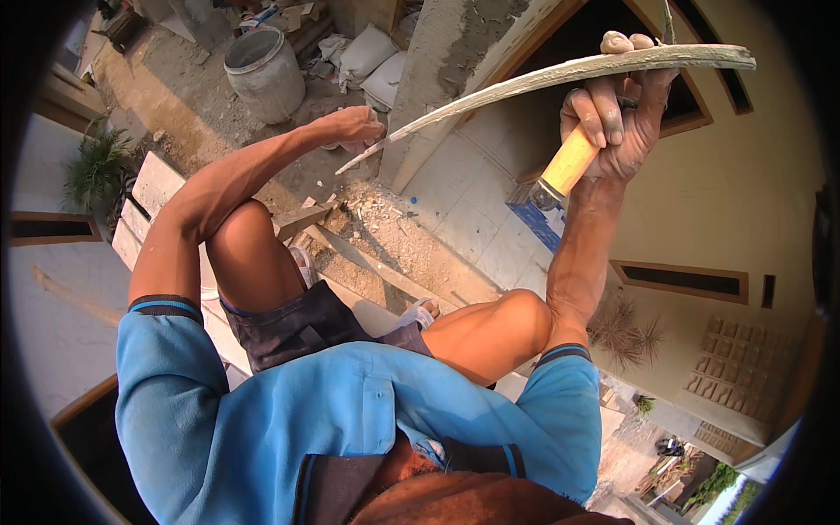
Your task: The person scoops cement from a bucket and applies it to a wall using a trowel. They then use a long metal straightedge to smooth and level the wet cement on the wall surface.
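My right hand (617, 122) is raised at the upper right, its fingers wrapped round a tool with a yellow wooden handle (570, 161) and a dark metal end. A long, thin, curved strip (560, 73) caked with grey mortar runs across the same hand, fingertips showing above it; whether it is joined to the handle I cannot tell. The strip's narrow end reaches down-left, past my left hand (357, 128). That hand is held out beside a concrete post (429, 87) with its fingers curled in; what they hold, if anything, is hidden.
I sit, knees bent, on a pale plank (156, 188). Below lie rubble (385, 229) and loose boards (372, 265). A mortar-stained drum (265, 77) stands at the upper left, beside white sacks (367, 61). A cream wall (726, 201) rises to the right, and a blue box-like thing (535, 219) sits on tiles.
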A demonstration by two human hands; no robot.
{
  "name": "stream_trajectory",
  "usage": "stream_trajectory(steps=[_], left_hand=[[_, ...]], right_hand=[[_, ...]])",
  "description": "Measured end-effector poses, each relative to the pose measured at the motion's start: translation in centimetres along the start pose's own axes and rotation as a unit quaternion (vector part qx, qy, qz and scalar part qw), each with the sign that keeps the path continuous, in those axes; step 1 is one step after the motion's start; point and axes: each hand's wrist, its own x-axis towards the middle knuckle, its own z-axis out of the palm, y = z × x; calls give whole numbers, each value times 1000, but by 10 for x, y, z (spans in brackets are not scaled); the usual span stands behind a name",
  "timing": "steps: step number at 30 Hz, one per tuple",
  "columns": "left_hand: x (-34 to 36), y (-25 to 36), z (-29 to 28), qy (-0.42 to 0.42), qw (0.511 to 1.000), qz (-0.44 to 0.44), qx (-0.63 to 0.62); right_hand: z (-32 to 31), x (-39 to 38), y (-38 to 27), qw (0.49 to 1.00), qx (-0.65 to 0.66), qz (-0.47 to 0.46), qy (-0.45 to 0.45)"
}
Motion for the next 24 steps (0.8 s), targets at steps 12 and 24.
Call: stream_trajectory(steps=[12,24], left_hand=[[-84,152,38,-129,880,455,55],[-120,338,-49,206,800,556,91]], right_hand=[[26,40,-48,994,-9,83,63],[9,9,-141,838,-485,-121,220]])
